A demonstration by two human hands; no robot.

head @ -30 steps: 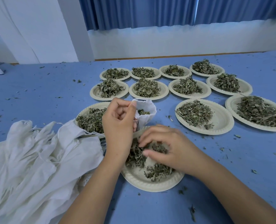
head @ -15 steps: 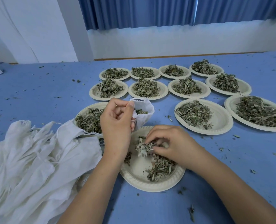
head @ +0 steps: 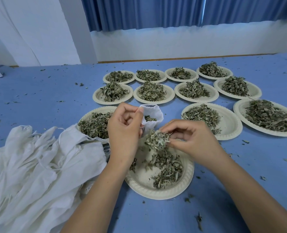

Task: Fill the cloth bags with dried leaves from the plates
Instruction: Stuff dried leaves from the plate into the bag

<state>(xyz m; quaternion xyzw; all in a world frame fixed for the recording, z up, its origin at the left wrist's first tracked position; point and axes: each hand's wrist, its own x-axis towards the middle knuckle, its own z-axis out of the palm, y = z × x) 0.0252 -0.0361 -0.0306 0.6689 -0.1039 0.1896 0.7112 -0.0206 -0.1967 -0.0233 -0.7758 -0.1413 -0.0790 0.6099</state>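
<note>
Fingertips (head: 168, 143) of the right hand (head: 192, 142) pinch a clump of dried leaves (head: 157, 139) above the near paper plate (head: 158, 190), while the left hand (head: 124, 132) grips the open cloth bag (head: 152, 113) just beside it.

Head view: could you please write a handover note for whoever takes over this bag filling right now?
Left grip holds the bag open behind the near plate.
Right grip pinches a tuft of leaves beside the bag's mouth, not yet in.
Done: some leaves are in the bag; the near plate is half bare.
Left: drop the tuft in, finish this plate, then the other plates and the bag pile.
</note>
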